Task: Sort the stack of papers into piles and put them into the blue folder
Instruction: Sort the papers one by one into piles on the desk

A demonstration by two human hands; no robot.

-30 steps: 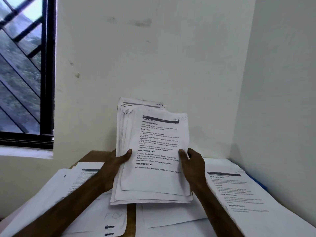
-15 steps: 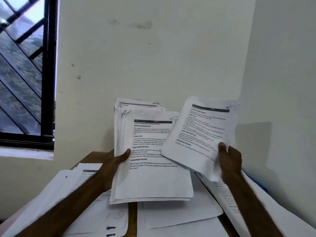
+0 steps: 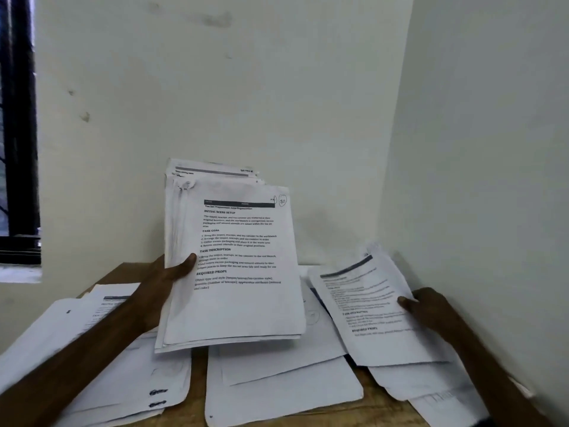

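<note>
Left hand point(image 3: 167, 274): we grip the stack point(image 3: 237, 303) by its left edge, upright over the table's point(image 3: 381, 406) middle.
Right hand point(image 3: 429, 309): we pinch one sheet point(image 3: 369, 312) low over the right-edge pile point(image 3: 431, 383).
Handling: light and floppy, we reckon; take sheets by an edge.

The left hand point(image 3: 167, 277) is raised at centre, thumb pressed across the front of the paper stack point(image 3: 237, 306) it grips, forearm entering from the near left. The right hand point(image 3: 429, 306) sits lower, far right, pinching a single sheet point(image 3: 369, 322).
</note>
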